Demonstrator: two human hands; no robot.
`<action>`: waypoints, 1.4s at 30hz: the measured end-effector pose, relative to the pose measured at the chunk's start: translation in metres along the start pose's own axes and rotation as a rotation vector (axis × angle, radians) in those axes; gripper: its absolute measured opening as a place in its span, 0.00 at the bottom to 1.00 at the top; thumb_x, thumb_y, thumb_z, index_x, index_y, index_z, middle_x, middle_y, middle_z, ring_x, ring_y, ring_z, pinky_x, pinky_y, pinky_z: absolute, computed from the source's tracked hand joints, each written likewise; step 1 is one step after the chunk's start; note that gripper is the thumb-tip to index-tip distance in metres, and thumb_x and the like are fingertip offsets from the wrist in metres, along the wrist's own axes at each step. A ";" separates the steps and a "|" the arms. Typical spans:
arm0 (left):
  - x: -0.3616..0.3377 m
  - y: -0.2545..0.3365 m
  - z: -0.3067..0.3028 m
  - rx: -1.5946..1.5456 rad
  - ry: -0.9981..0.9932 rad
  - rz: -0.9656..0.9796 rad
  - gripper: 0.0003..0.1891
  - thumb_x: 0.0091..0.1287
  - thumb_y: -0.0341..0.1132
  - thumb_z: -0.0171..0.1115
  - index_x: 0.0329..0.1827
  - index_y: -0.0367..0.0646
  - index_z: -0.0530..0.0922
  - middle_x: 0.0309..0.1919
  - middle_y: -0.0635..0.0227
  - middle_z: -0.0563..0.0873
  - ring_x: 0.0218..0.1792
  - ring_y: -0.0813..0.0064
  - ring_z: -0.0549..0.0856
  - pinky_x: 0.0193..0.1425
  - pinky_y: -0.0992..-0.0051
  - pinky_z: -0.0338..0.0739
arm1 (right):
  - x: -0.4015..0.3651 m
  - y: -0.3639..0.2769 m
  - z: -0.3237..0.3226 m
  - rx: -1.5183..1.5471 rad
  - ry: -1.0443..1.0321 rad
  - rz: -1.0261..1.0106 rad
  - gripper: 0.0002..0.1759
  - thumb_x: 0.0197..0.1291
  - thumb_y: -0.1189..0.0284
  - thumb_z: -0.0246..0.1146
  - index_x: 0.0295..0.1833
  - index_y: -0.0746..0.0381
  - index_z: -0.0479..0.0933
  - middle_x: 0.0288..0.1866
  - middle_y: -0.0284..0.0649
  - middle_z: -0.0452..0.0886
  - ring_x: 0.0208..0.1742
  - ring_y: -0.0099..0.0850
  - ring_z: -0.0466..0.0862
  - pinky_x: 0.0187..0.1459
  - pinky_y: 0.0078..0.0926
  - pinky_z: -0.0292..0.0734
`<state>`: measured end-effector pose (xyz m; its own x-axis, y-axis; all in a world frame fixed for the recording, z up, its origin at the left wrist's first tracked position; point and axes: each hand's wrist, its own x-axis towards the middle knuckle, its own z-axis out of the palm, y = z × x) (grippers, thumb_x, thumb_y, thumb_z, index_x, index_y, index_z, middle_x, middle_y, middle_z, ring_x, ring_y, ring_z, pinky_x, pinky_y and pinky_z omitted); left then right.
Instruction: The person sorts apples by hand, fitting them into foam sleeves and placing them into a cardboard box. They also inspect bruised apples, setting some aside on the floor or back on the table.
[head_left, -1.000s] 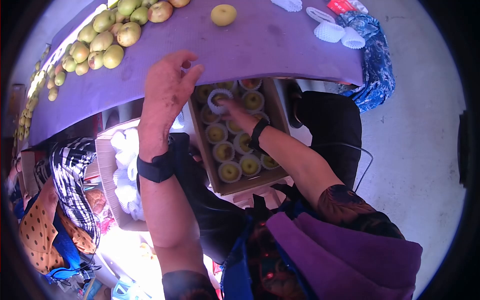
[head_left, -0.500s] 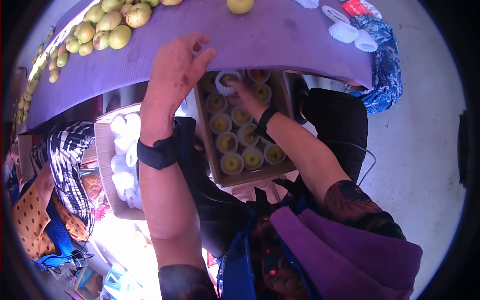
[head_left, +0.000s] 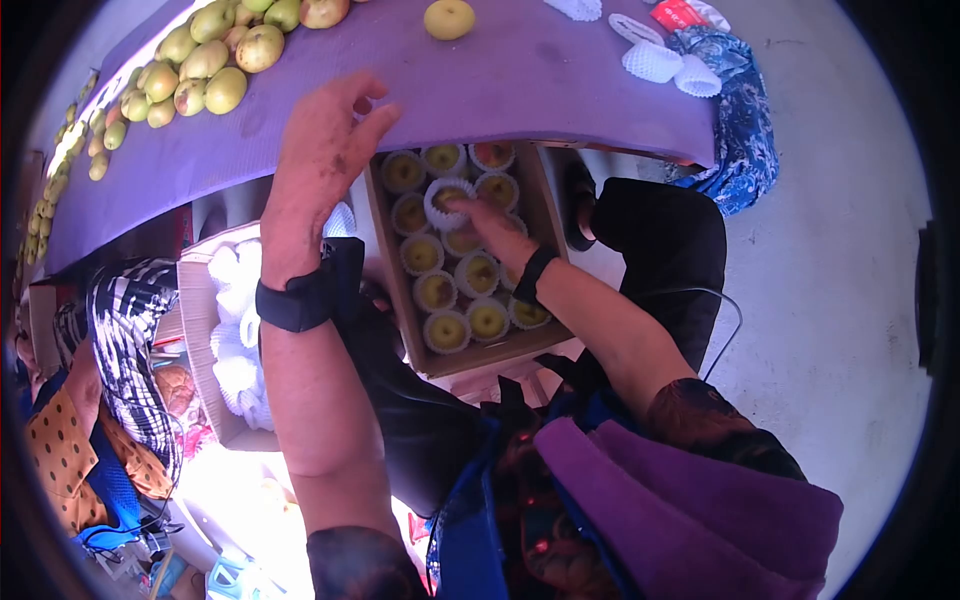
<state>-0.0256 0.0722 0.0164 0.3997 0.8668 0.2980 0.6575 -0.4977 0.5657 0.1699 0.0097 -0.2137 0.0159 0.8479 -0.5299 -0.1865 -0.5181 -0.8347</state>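
Note:
My right hand (head_left: 492, 232) reaches into a cardboard box (head_left: 555, 225). Its fingers are closed on a yellow-green apple in a white foam net (head_left: 447, 204), held over the rows of packed apples. Several netted apples, such as one near the front (head_left: 488, 320), sit in the box with their tops up. My left hand (head_left: 333, 130) hovers at the edge of the purple-covered table (head_left: 500, 90). Its thumb and fingers are apart and hold nothing.
A heap of apples (head_left: 205, 60) lies on the table's left, with a single apple (head_left: 449, 18) farther right. Loose foam nets (head_left: 655, 62) lie beside a blue patterned cloth (head_left: 745, 130). Another carton (head_left: 195, 300) holds white foam nets. Another person's polka-dot clothing (head_left: 62, 455) shows at left.
My right hand has brought the netted apple nearer to me within the box, uncovering apples in the back rows. My left hand stays raised near the table edge. The view has shifted slightly.

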 end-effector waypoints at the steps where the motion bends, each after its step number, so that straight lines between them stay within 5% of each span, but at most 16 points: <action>1: 0.000 0.001 0.000 -0.004 0.001 0.011 0.16 0.62 0.38 0.62 0.46 0.35 0.80 0.35 0.56 0.85 0.33 0.65 0.84 0.40 0.69 0.77 | -0.008 0.001 0.006 0.002 0.008 -0.007 0.31 0.52 0.63 0.67 0.60 0.62 0.68 0.49 0.40 0.79 0.44 0.34 0.82 0.35 0.30 0.82; 10: -0.001 -0.003 0.001 -0.021 -0.044 -0.038 0.16 0.62 0.38 0.63 0.46 0.34 0.80 0.36 0.55 0.86 0.33 0.63 0.84 0.41 0.68 0.77 | -0.048 0.022 0.010 0.119 0.011 0.150 0.33 0.56 0.64 0.64 0.65 0.63 0.62 0.55 0.42 0.75 0.51 0.35 0.80 0.42 0.34 0.83; 13: -0.002 -0.005 0.002 -0.050 -0.015 -0.039 0.15 0.60 0.38 0.63 0.45 0.37 0.80 0.32 0.51 0.84 0.36 0.53 0.83 0.41 0.63 0.75 | -0.051 0.032 0.001 0.198 0.067 0.114 0.35 0.55 0.64 0.65 0.65 0.63 0.61 0.55 0.43 0.76 0.50 0.37 0.80 0.43 0.35 0.83; 16: -0.002 -0.008 0.003 -0.041 -0.033 -0.072 0.15 0.60 0.37 0.64 0.45 0.38 0.80 0.32 0.52 0.84 0.36 0.54 0.84 0.41 0.63 0.76 | -0.055 0.034 -0.006 0.198 0.095 0.140 0.34 0.54 0.64 0.66 0.65 0.63 0.62 0.54 0.43 0.76 0.50 0.37 0.80 0.43 0.37 0.83; 18: -0.002 -0.011 0.002 0.003 -0.048 -0.065 0.16 0.61 0.38 0.64 0.47 0.37 0.80 0.34 0.56 0.86 0.32 0.66 0.83 0.39 0.68 0.77 | -0.057 0.035 -0.009 0.198 0.099 0.139 0.34 0.54 0.65 0.66 0.64 0.62 0.63 0.54 0.43 0.76 0.49 0.38 0.80 0.43 0.37 0.83; 31: -0.003 -0.009 0.002 0.011 -0.051 -0.079 0.15 0.61 0.37 0.64 0.47 0.37 0.80 0.31 0.57 0.85 0.31 0.67 0.83 0.39 0.69 0.77 | -0.054 0.037 -0.013 0.167 0.123 0.184 0.31 0.55 0.64 0.66 0.62 0.61 0.65 0.55 0.41 0.75 0.45 0.38 0.80 0.40 0.36 0.84; 33: -0.004 -0.009 0.002 -0.004 -0.048 -0.108 0.15 0.59 0.39 0.64 0.45 0.41 0.81 0.34 0.54 0.85 0.37 0.55 0.84 0.43 0.63 0.77 | -0.045 0.032 -0.013 0.163 0.099 0.201 0.31 0.55 0.63 0.66 0.62 0.60 0.65 0.55 0.41 0.74 0.45 0.37 0.80 0.41 0.35 0.82; 42: -0.003 -0.006 0.000 -0.027 -0.053 -0.094 0.15 0.59 0.40 0.63 0.45 0.40 0.81 0.35 0.54 0.85 0.39 0.54 0.84 0.44 0.62 0.77 | -0.004 -0.004 -0.005 0.096 0.004 0.098 0.32 0.57 0.54 0.63 0.64 0.58 0.67 0.57 0.40 0.73 0.51 0.33 0.77 0.48 0.31 0.77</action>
<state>-0.0305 0.0720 0.0119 0.3705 0.9065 0.2023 0.6767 -0.4126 0.6098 0.1755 0.0085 -0.2088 -0.0027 0.7935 -0.6086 -0.2801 -0.5849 -0.7612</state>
